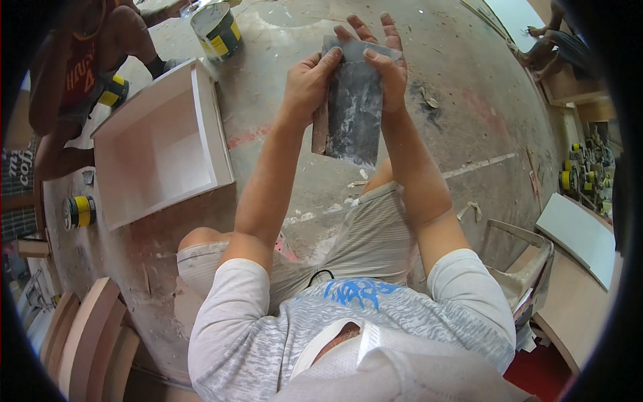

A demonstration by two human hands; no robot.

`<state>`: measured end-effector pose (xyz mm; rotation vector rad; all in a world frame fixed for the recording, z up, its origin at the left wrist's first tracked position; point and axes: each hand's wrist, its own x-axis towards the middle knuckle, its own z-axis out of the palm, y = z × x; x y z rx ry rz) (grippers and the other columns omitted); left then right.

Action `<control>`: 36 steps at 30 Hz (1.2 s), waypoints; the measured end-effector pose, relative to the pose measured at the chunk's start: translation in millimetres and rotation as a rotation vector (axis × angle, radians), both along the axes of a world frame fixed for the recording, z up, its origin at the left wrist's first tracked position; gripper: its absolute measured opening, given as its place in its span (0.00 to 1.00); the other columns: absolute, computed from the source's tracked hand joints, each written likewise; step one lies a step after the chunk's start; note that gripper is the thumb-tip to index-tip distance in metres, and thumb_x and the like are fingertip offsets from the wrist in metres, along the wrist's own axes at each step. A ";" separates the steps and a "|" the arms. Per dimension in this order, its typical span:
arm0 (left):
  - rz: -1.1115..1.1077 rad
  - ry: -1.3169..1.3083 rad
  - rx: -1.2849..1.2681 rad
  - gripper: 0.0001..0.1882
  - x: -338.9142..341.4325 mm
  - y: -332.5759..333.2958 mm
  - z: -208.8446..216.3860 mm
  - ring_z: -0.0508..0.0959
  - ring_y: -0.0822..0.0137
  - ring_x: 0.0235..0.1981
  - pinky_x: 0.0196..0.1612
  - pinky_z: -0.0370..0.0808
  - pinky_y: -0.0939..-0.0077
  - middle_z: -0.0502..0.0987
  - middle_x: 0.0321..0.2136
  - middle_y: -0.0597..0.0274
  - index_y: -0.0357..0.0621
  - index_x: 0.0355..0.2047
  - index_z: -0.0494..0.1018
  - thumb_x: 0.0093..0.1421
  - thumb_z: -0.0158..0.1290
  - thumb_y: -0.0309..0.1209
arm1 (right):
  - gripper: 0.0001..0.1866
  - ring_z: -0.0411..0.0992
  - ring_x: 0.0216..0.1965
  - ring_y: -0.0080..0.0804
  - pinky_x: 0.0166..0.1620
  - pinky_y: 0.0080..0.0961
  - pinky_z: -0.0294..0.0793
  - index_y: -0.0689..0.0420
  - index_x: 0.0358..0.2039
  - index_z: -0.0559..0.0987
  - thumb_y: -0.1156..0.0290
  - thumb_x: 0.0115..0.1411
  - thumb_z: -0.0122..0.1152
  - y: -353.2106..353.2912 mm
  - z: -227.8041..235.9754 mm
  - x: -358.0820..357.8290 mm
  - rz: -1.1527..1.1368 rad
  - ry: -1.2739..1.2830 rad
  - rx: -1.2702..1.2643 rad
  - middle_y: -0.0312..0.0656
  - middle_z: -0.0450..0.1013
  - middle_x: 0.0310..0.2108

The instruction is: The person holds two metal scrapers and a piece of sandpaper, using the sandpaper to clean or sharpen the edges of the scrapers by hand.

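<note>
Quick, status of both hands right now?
Left hand: closed, holding the dusty dark-grey rectangular sheet.
Right hand: holding the same sheet, thumb on its face, some fingers extended.

Soft Light and a Round, Bendy View

Soft light falls on the floor (268, 87), and it looks palest near the top. I can't tell where the light comes from. The rim of the white box (201, 127) is bright. The person at the left (74, 87) is in dim shade. The left hand (311, 87), the right hand (393, 80) and the dark sheet (358, 100) look clear. The pale cloth (402, 375) down low is a bit fuzzy. Tiny cans (569, 180) at the right look smudgy. Straight things bend near the edges, and the corners are black.
</note>
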<state>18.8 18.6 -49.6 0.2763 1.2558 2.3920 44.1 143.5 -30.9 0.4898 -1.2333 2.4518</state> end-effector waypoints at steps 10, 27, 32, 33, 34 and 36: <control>0.166 0.095 -0.087 0.15 -1.6 2.7 -4.3 0.72 0.79 0.24 0.26 0.69 0.85 0.76 0.25 0.67 0.35 0.33 0.75 0.61 0.54 0.38 | 0.43 0.68 0.51 0.52 0.48 0.38 0.76 0.64 0.63 0.38 0.82 0.51 0.50 -2.2 9.5 5.3 -0.176 -0.120 -0.010 0.63 0.61 0.52; 0.127 0.017 -0.047 0.13 -3.8 -4.5 -2.2 0.72 0.79 0.22 0.24 0.69 0.84 0.75 0.24 0.66 0.34 0.31 0.74 0.61 0.54 0.36 | 0.44 0.73 0.45 0.46 0.43 0.30 0.77 0.65 0.63 0.41 0.84 0.53 0.56 -2.4 10.8 5.2 -0.426 -0.263 0.264 0.63 0.61 0.53; 0.074 0.018 -0.105 0.14 -7.6 -7.0 2.3 0.72 0.78 0.23 0.25 0.70 0.84 0.76 0.24 0.65 0.34 0.32 0.74 0.61 0.53 0.36 | 0.42 0.73 0.41 0.35 0.39 0.22 0.77 0.69 0.62 0.45 0.84 0.52 0.59 -10.2 12.1 4.4 -0.327 -0.137 0.066 0.61 0.64 0.51; 0.077 0.025 -0.113 0.14 -8.4 -7.0 0.0 0.72 0.78 0.23 0.25 0.70 0.84 0.76 0.24 0.65 0.34 0.32 0.74 0.61 0.53 0.36 | 0.42 0.73 0.40 0.32 0.38 0.21 0.77 0.70 0.61 0.46 0.83 0.52 0.60 -13.1 14.2 5.2 -0.255 -0.107 -0.036 0.60 0.65 0.51; 0.101 0.033 -0.105 0.14 -9.4 -7.1 -3.1 0.72 0.78 0.23 0.25 0.70 0.84 0.76 0.25 0.65 0.34 0.32 0.74 0.61 0.53 0.36 | 0.42 0.73 0.40 0.32 0.38 0.21 0.77 0.70 0.61 0.46 0.83 0.52 0.60 -12.6 14.2 4.6 -0.252 -0.101 -0.045 0.60 0.65 0.51; 0.113 0.038 -0.088 0.14 -6.7 -3.8 -0.6 0.73 0.78 0.23 0.26 0.70 0.84 0.76 0.25 0.64 0.34 0.32 0.74 0.61 0.53 0.36 | 0.40 0.72 0.44 0.37 0.42 0.23 0.76 0.68 0.61 0.46 0.84 0.53 0.58 -3.6 11.3 7.8 -0.339 -0.307 0.135 0.60 0.63 0.52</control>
